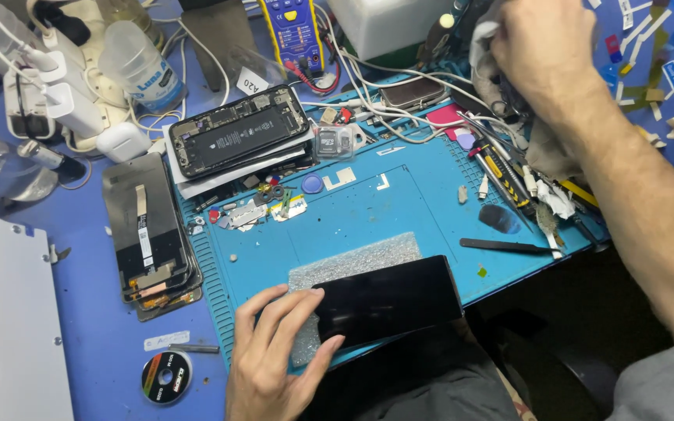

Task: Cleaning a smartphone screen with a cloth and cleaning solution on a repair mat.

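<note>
The left hand (274, 359) is gripping a black phone (388, 300) over a blue mat (399, 210). The right hand (544, 47) is closing on a white cloth (484, 35) above the cluttered blue surface (95, 312).

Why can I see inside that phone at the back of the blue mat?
It is open. The phone lies flat with its cover off, so its black battery and small inner parts show.
</note>
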